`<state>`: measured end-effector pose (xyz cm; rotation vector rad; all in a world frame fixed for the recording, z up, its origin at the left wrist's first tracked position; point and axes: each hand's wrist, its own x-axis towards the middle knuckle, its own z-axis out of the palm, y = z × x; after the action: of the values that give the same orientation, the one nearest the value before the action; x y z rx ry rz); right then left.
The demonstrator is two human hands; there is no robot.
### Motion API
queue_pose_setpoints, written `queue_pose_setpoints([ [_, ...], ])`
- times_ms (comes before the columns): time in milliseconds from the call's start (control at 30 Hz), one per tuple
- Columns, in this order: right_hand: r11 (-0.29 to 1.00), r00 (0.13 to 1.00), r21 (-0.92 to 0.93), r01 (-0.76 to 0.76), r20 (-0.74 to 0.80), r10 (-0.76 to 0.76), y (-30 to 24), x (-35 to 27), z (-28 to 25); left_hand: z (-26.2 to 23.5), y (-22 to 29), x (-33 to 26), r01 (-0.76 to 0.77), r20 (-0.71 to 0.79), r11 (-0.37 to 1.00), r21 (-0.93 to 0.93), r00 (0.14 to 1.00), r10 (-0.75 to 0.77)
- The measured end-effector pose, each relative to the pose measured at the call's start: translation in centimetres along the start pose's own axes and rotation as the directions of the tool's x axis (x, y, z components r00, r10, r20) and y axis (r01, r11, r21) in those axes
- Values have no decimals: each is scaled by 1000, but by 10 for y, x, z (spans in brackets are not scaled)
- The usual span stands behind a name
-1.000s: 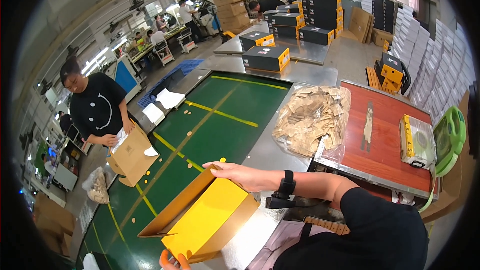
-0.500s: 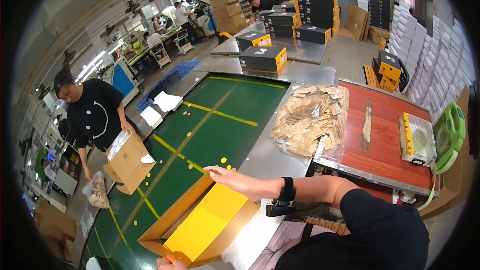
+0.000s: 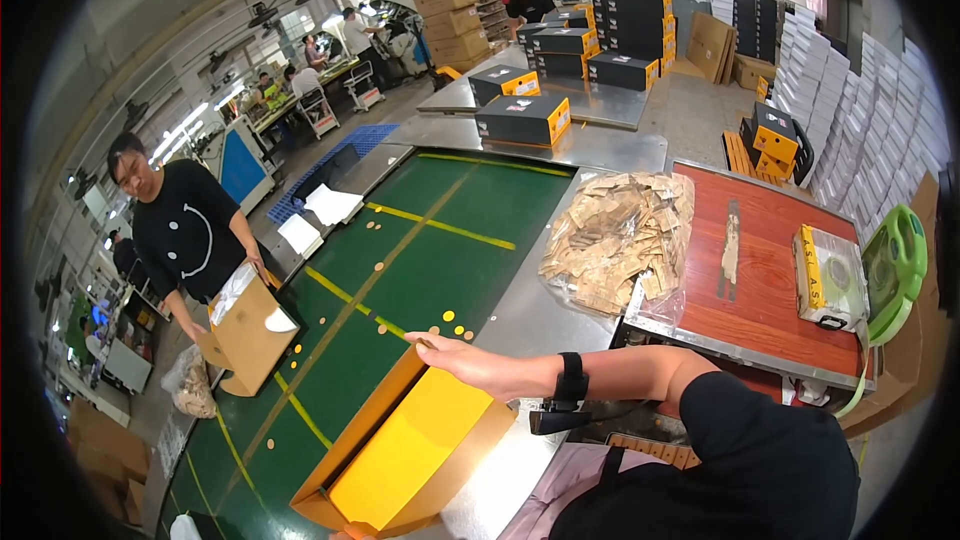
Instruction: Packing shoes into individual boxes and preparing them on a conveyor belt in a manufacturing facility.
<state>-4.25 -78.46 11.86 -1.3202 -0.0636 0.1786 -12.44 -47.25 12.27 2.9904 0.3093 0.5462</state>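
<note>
Steadying a yellow box [image 3: 420, 450] at the near edge of the green belt [image 3: 440, 250], my right hand [image 3: 470, 365] lies flat, fingers straight, on its far rim, gripping nothing; my left hand is barely visible; next, I judge, seating the lid squarely.

The cardboard box [image 3: 420, 450] shows a smooth yellow face, the green belt [image 3: 400, 270] looks matt, and the metal table [image 3: 545, 315] is dull grey.
</note>
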Motion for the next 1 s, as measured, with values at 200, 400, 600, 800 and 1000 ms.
queue_pose_setpoints([
  [200, 996, 998, -70, 62, 35, -59, 18, -3, -8, -2, -2, -5, -32, 41, 999, -11, 999, 32],
  [400, 969, 984, -174, 174, 4, -176, 2, -7, 1, -40, 18, -3, 126, 134, 918, -376, 988, -80],
  [600, 928, 960, -263, 264, -19, -279, 25, -20, -9, -30, 16, 4, -46, -91, 595, -802, 995, -46],
  [800, 798, 859, -377, 470, -10, -511, 77, -41, -14, 31, -17, -23, -248, -277, 743, -622, 957, 88],
  [1000, 734, 866, -493, 467, 88, -492, 61, -37, -29, 38, -18, -38, -269, -279, 708, -653, 954, 106],
])
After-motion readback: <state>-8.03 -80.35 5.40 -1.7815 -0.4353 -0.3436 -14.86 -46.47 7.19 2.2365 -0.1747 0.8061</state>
